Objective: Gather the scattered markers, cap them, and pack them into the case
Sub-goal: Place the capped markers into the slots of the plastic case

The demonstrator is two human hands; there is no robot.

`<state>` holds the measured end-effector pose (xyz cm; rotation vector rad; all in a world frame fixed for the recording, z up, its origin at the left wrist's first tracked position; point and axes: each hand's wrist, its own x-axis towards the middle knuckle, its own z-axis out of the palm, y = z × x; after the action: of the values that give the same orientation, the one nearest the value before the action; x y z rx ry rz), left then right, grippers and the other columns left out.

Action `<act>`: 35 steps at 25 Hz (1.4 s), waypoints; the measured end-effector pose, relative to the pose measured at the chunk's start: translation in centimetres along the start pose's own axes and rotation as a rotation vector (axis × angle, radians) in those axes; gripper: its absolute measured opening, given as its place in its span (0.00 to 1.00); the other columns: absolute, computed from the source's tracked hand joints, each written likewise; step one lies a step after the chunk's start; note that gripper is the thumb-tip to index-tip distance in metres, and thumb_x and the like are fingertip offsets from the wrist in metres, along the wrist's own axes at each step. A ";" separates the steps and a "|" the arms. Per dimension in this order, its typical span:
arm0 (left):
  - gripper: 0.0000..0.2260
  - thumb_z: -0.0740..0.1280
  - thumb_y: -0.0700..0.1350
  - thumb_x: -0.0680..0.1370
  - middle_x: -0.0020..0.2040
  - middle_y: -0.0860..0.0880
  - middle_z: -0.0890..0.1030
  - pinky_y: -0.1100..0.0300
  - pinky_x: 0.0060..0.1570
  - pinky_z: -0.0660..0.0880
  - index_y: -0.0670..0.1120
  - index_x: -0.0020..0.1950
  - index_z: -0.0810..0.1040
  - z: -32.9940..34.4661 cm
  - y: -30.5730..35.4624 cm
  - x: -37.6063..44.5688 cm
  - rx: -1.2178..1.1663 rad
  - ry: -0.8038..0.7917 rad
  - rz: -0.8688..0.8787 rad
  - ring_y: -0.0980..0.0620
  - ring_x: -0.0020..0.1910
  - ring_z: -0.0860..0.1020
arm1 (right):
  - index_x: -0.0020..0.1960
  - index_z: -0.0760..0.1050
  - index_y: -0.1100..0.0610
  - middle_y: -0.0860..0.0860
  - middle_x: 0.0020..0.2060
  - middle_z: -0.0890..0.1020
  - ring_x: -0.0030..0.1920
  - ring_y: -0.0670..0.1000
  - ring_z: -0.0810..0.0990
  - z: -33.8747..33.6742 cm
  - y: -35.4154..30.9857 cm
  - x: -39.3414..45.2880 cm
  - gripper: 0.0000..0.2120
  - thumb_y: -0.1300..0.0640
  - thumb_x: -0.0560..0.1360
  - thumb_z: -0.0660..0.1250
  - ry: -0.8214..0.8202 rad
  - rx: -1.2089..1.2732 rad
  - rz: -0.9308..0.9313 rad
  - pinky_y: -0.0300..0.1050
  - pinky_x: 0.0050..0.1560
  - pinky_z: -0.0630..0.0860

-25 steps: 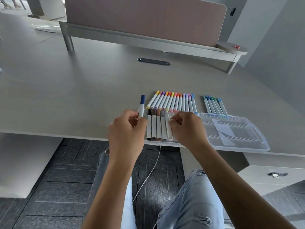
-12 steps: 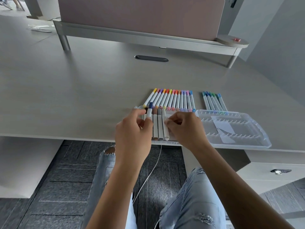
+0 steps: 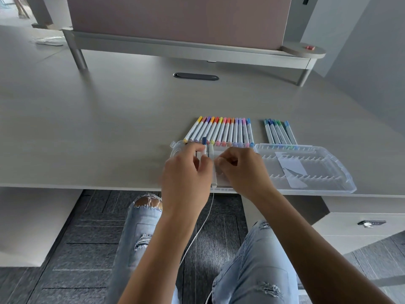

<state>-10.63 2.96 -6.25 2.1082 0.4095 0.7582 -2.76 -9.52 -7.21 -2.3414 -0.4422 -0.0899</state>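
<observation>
both hands blur over the left half of the clear case (image 3: 306,172), hiding most markers packed there. the left hand (image 3: 186,170) pinches a blue-capped marker (image 3: 204,145) over the case's left end; the right hand (image 3: 241,170) has fingers curled, pinching a white marker (image 3: 214,172). a row of markers (image 3: 221,130) and a smaller group (image 3: 279,132) lie just behind the case on the pale desk (image 3: 98,128), below a pinkish divider (image 3: 175,16).

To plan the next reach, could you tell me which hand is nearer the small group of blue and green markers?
Right. The right hand lies nearer the group; the left hand is farther left.
</observation>
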 end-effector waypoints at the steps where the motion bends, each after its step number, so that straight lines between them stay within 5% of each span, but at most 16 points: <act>1: 0.08 0.66 0.45 0.78 0.29 0.54 0.76 0.55 0.37 0.73 0.50 0.54 0.83 0.7 0.2 0.1 0.027 -0.006 0.020 0.51 0.30 0.73 | 0.44 0.84 0.51 0.44 0.33 0.84 0.35 0.45 0.82 -0.5 0.3 -0.1 0.08 0.52 0.80 0.69 0.047 0.025 0.005 0.47 0.40 0.81; 6: 0.09 0.65 0.47 0.79 0.42 0.49 0.84 0.49 0.51 0.74 0.47 0.56 0.82 4.1 1.2 0.0 0.314 -0.082 0.094 0.45 0.45 0.79 | 0.43 0.83 0.52 0.47 0.33 0.84 0.36 0.49 0.82 -3.1 1.8 -0.7 0.09 0.55 0.79 0.67 0.252 0.090 0.011 0.47 0.38 0.79; 17: 0.12 0.62 0.47 0.82 0.51 0.50 0.83 0.52 0.49 0.64 0.51 0.61 0.83 4.2 0.9 -1.0 0.547 -0.094 0.110 0.45 0.56 0.75 | 0.43 0.84 0.53 0.47 0.31 0.83 0.31 0.48 0.79 -3.0 3.8 -0.8 0.10 0.55 0.80 0.67 0.220 0.176 0.073 0.46 0.33 0.76; 24: 0.11 0.64 0.50 0.83 0.51 0.51 0.82 0.51 0.51 0.68 0.55 0.61 0.84 4.1 0.7 -1.0 0.602 -0.100 0.106 0.45 0.54 0.77 | 0.45 0.84 0.51 0.45 0.33 0.84 0.32 0.44 0.82 -2.7 3.5 -0.7 0.10 0.55 0.81 0.66 0.171 0.157 0.054 0.48 0.37 0.83; 29: 0.07 0.69 0.50 0.79 0.43 0.52 0.82 0.54 0.47 0.67 0.54 0.55 0.86 3.9 0.4 -1.2 0.561 -0.004 0.100 0.47 0.47 0.79 | 0.44 0.84 0.54 0.46 0.31 0.82 0.27 0.42 0.76 -5.3 4.2 -0.1 0.08 0.57 0.80 0.68 0.200 0.250 0.108 0.35 0.29 0.71; 35: 0.11 0.65 0.53 0.80 0.34 0.57 0.75 0.53 0.42 0.76 0.48 0.46 0.83 6.0 2.9 0.2 0.211 -0.010 0.175 0.55 0.33 0.74 | 0.48 0.86 0.50 0.48 0.43 0.87 0.42 0.53 0.83 -10.0 8.5 6.1 0.06 0.55 0.77 0.70 0.219 -0.182 0.161 0.47 0.43 0.82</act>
<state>-6.58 -2.32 -6.66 2.3681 0.3142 0.8349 6.52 -20.33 -4.46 -2.5006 -0.1417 -0.3179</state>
